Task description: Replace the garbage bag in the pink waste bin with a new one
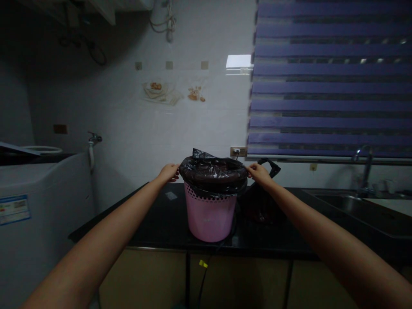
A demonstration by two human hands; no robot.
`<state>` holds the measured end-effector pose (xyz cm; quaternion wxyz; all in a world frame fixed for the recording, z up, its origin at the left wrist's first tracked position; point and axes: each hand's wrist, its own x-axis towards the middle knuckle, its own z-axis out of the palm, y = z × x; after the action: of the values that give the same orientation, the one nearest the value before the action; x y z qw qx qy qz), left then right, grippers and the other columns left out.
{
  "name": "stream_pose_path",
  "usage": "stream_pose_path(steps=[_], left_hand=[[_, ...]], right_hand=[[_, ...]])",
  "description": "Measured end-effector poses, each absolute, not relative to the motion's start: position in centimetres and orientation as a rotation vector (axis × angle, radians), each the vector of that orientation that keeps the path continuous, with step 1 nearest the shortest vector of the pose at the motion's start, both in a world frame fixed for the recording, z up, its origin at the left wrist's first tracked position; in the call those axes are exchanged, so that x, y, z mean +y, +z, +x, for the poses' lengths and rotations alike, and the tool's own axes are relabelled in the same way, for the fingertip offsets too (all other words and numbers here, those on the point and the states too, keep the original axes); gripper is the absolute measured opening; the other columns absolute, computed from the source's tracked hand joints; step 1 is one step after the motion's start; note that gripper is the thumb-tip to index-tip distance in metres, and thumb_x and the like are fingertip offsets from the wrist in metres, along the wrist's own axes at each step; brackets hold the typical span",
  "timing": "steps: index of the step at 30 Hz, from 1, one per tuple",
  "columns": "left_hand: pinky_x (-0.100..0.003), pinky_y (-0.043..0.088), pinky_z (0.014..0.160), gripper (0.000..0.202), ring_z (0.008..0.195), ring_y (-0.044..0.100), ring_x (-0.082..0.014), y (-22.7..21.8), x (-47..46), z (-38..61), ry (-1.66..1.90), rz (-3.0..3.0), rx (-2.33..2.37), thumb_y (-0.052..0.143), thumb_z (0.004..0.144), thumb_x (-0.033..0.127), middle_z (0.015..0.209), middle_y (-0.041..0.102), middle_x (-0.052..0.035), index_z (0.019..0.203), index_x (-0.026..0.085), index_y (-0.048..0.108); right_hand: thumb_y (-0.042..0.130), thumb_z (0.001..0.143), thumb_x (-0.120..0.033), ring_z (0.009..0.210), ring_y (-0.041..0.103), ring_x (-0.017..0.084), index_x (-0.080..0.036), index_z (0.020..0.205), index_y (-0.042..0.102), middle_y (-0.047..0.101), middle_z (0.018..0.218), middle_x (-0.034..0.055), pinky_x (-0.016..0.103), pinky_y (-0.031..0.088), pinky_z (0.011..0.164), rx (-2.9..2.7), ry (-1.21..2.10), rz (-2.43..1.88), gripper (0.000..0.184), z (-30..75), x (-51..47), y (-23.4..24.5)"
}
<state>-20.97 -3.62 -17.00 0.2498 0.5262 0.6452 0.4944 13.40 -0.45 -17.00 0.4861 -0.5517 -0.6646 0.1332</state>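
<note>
A pink plastic bin stands on the black countertop, lined with a black plastic bag folded over its rim. My left hand pinches the bag's edge on the bin's left side. My right hand pinches the bag's edge on the right side. Both arms reach straight out from the bottom corners of the view.
A second black bag sits just right of the bin. A steel sink with a tap lies at the right. A white washing machine stands at the left, with a wall tap above. Purple blinds cover the window.
</note>
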Motion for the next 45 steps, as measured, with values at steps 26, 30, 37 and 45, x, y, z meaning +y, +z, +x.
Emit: stream_pose_path(steps=[26,30,37,45], left_hand=[[-0.025,0.045,0.052,0.03,0.053,0.057,-0.0127,-17.8,-2.4,-21.4,1.373,1.491,1.773,0.045,0.089,0.039,0.069,0.06,-0.0033,0.076,0.016,0.059],[-0.031,0.052,0.064,0.027,0.071,0.061,-0.0139,-17.8,-2.4,-21.5,1.333,1.501,1.792,0.051,0.09,0.037,0.09,0.063,-0.0049,0.1,0.014,0.06],[-0.04,0.053,0.077,0.032,0.091,0.062,-0.0196,-18.2,-2.6,-21.9,1.272,1.502,1.825,0.055,0.089,0.034,0.111,0.06,-0.0089,0.114,0.015,0.057],[-0.038,0.053,0.074,0.031,0.088,0.062,-0.0186,-18.9,-2.5,-22.3,1.217,1.493,1.822,0.055,0.089,0.033,0.108,0.061,-0.0084,0.113,0.015,0.057]], right_hand=[[0.047,0.084,-0.031,0.056,0.053,0.012,-0.016,0.061,0.054,0.058,0.058,0.0042,0.021,0.039,0.053,-1.674,0.263,-1.325,0.029,13.9,1.8,-18.2],[0.047,0.084,-0.025,0.055,0.051,0.011,-0.016,0.062,0.053,0.056,0.058,0.0022,0.021,0.037,0.053,-1.666,0.276,-1.32,0.024,13.7,1.5,-18.2],[0.045,0.084,-0.025,0.056,0.051,0.011,-0.016,0.061,0.051,0.055,0.057,0.002,0.02,0.037,0.054,-1.662,0.286,-1.363,0.025,13.5,1.5,-18.5],[0.045,0.083,-0.02,0.053,0.049,0.009,-0.015,0.06,0.051,0.054,0.056,0.0016,0.018,0.033,0.051,-1.632,0.322,-1.38,0.025,13.5,1.6,-19.0]])
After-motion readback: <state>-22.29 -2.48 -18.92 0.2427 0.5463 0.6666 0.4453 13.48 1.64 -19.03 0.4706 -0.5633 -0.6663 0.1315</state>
